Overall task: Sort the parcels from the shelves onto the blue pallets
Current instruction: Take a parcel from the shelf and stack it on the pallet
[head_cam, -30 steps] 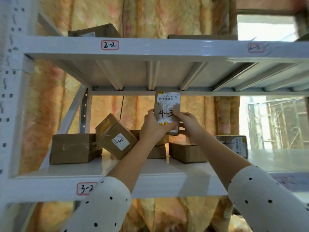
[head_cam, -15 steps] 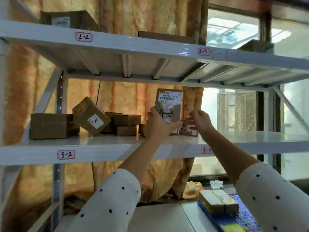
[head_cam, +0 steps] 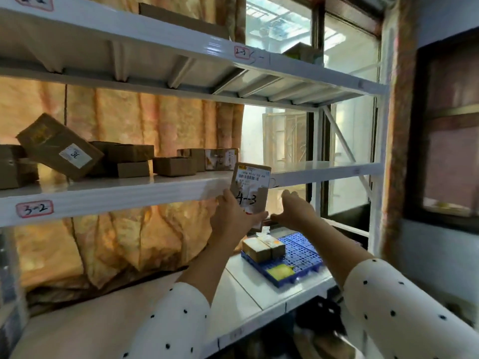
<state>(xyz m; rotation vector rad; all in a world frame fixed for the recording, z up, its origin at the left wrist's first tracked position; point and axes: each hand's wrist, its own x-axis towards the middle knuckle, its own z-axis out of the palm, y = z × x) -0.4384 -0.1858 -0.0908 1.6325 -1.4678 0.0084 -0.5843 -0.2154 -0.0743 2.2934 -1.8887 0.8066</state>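
Observation:
My left hand (head_cam: pixel 233 216) grips a flat brown parcel (head_cam: pixel 250 186) upright by its lower edge; its white label reads "4--3" under a barcode. My right hand (head_cam: pixel 294 212) hovers just right of the parcel with relaxed fingers, apart from it and holding nothing. Below and to the right, a blue pallet (head_cam: pixel 302 255) lies on the lower white shelf and carries two small brown boxes (head_cam: pixel 263 248) and a yellow packet (head_cam: pixel 280 272). Several brown parcels (head_cam: pixel 171 165) remain on the middle shelf, one tilted with a label (head_cam: pixel 61 149).
The white metal rack has a middle shelf (head_cam: pixel 116 193) tagged 3-2 and an upper shelf (head_cam: pixel 145 40) tagged 2-3 with boxes on top. An orange curtain (head_cam: pixel 116 244) hangs behind. A window and a dark frame (head_cam: pixel 445 125) stand at the right.
My view swung right and down, bringing the blue pallet into sight. The parcel came off the shelf and lower, held by my left hand alone; my right hand let go and drew aside.

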